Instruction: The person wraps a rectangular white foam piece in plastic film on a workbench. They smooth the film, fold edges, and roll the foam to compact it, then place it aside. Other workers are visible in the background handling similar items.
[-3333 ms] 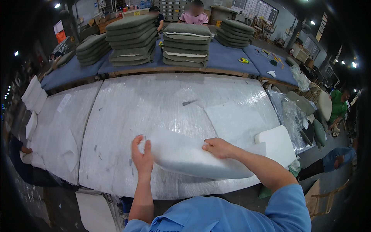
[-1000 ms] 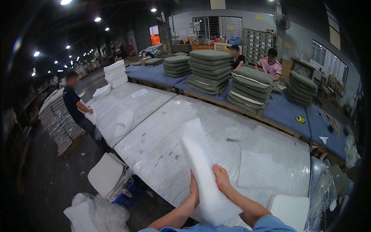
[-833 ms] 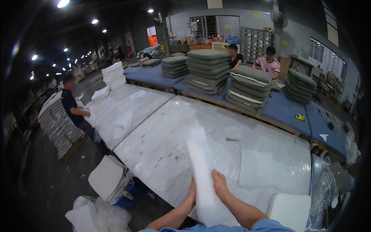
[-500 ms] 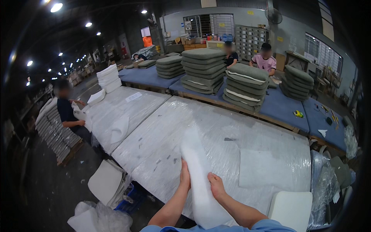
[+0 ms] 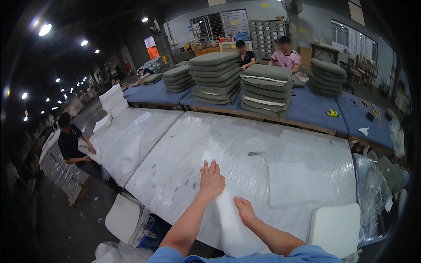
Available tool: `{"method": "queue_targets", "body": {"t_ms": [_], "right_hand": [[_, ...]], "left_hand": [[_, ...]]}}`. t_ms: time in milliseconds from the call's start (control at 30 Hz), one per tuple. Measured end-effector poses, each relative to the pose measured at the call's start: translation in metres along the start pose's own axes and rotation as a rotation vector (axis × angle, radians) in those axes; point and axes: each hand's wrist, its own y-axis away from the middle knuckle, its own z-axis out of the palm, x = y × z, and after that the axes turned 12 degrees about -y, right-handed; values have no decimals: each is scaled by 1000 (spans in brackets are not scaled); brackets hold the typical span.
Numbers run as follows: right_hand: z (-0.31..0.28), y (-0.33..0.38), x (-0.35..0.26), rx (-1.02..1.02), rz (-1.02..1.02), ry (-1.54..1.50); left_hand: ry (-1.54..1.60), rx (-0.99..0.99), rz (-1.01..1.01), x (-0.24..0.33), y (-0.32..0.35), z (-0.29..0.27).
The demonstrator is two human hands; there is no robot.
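You are looking down at a long white foam piece point(image 5: 230, 223) held on edge between your two hands, running from just below your chest out over the near edge of a wide surface point(image 5: 263, 153) wrapped in clear plastic film. Your left hand point(image 5: 212, 179) lies flat against the far end of the foam piece, fingers spread and pointing away from you, palm pressed on its left face. Your right hand point(image 5: 244, 210) sits nearer to you on the foam's right side, fingers laid along it. Neither grip is closed into a fist; both are open palms squeezing the foam between them.

A flat white sheet point(image 5: 302, 184) lies on the film to the right of your hands, well apart from the foam. A thicker white foam pad point(image 5: 335, 228) stands at the surface's near right corner. Beyond the surface, blue-covered benches point(image 5: 315, 109) carry stacks of grey-green cushions point(image 5: 267, 90), and a yellow tool point(image 5: 332, 113) rests on the blue cover. Two people point(image 5: 286, 55) work behind those stacks.

To your left a second film-wrapped surface point(image 5: 136, 136) runs alongside. A person in a dark shirt point(image 5: 70, 144) stands at its near end handling white foam, and a stack of white foam pads point(image 5: 113, 100) sits at its far end. More white foam pieces point(image 5: 125, 217) lean on the floor below the edge of your surface.
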Motion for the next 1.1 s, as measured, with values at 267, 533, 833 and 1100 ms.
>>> {"method": "queue_targets", "body": {"t_ms": [267,533,833,1100], "right_hand": [[-14,-19,-6,-22,-66,33],[-23,-10,-12,26,-72,-39],[-7,-13,1,-19,-71,-73],[-5,-12,8,-47,-39,-85]], "left_hand": [[-148,-89,109,18,-29,-16],[312,183,132,5,35,-20],[-103,15,257,46,70,-18],[-51,18,152,45,84,-18]]}}
